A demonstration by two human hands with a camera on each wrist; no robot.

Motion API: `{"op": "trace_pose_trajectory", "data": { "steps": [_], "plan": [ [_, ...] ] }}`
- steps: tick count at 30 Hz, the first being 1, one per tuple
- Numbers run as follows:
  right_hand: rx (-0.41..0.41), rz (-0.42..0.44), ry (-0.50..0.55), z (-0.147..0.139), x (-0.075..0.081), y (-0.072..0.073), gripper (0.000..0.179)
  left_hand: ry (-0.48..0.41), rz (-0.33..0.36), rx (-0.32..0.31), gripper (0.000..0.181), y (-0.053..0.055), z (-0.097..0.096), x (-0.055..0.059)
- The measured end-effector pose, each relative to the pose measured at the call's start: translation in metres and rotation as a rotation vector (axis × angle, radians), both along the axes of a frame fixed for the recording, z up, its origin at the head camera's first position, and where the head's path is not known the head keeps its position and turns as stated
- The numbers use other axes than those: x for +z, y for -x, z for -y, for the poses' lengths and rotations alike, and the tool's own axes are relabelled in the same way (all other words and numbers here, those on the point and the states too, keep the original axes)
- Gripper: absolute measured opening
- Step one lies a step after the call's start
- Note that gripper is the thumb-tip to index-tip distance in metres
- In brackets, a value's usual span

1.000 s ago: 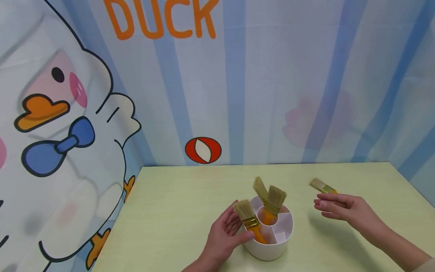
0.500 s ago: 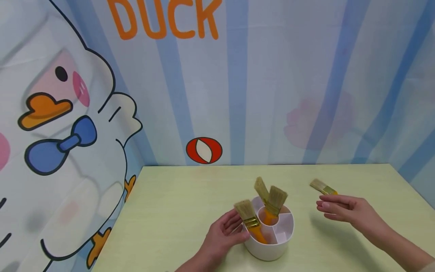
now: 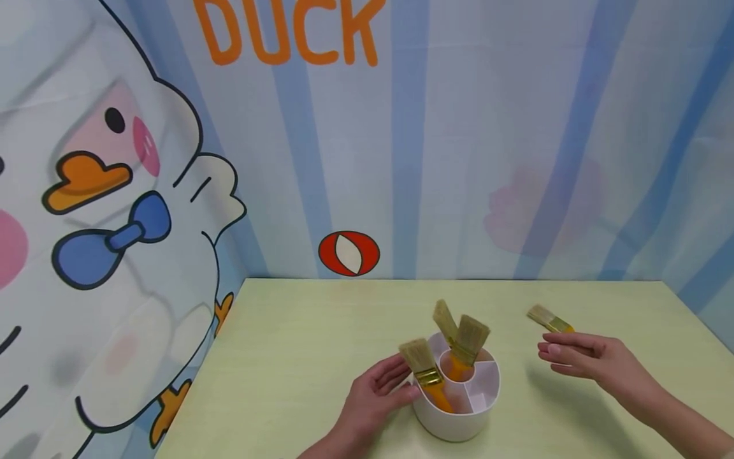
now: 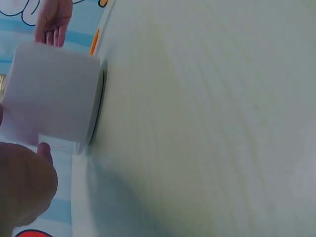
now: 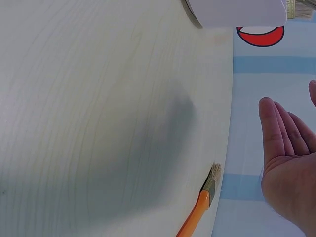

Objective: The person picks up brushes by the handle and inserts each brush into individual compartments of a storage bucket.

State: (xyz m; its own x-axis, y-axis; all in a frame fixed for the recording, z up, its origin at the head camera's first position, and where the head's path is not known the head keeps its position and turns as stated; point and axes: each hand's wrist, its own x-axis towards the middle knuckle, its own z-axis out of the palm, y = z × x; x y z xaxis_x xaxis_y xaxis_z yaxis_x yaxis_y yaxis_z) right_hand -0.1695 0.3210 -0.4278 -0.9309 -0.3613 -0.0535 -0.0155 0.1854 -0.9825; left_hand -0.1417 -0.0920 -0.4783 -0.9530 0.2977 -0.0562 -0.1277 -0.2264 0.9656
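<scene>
A white round divided holder [image 3: 455, 426] stands on the table with three flat paintbrushes in it, bristles up. The front paintbrush [image 3: 427, 376] leans left over the rim from a front compartment; another paintbrush [image 3: 467, 347] rises from the round middle cup, and a third paintbrush [image 3: 444, 320] is behind it. My left hand [image 3: 369, 405] is cupped loosely at the holder's left side, thumb tip right at the rim. My right hand [image 3: 599, 363] hovers over the table with relaxed, straight fingers, holding nothing. Beyond it lies a loose paintbrush [image 5: 200, 207] with an orange handle.
The pale yellow table [image 3: 309, 331] ends at the back against a blue-striped cloth backdrop [image 3: 459, 159] printed with a duck. More of the cloth hangs along the left side.
My left thumb has drawn back slightly from the front paintbrush's handle. The whole head view has shifted a little; the paintbrushes, holder and right hand keep their places.
</scene>
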Motion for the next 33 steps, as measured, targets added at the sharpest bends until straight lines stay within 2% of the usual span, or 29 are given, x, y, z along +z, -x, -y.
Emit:
{"op": "trace_pose_trajectory", "data": {
  "steps": [4, 10, 17, 21, 27, 33],
  "plan": [
    [0.001, 0.004, 0.006, -0.002, -0.001, 0.000, 0.034, 0.014, 0.028, 0.049, 0.069, -0.007, -0.003, 0.001],
    [0.003, 0.011, 0.021, -0.004, -0.002, 0.000, 0.035, 0.045, -0.007, 0.098, 0.067, -0.019, -0.008, -0.003],
    [-0.001, 0.003, 0.012, -0.004, -0.003, -0.001, 0.035, 0.076, 0.047, 0.174, 0.067, -0.034, -0.021, -0.004],
    [0.002, 0.002, 0.011, -0.003, -0.004, -0.001, 0.035, 0.109, 0.054, 0.218, 0.066, -0.037, -0.026, -0.005],
    [-0.026, 0.008, 0.000, -0.008, -0.005, 0.000, 0.034, 0.109, 0.083, 0.252, 0.072, -0.038, -0.031, -0.006],
    [-0.085, -0.037, -0.080, -0.015, -0.004, 0.002, 0.032, 0.076, 0.079, 0.268, 0.070, -0.039, -0.033, -0.006]
  ]
}}
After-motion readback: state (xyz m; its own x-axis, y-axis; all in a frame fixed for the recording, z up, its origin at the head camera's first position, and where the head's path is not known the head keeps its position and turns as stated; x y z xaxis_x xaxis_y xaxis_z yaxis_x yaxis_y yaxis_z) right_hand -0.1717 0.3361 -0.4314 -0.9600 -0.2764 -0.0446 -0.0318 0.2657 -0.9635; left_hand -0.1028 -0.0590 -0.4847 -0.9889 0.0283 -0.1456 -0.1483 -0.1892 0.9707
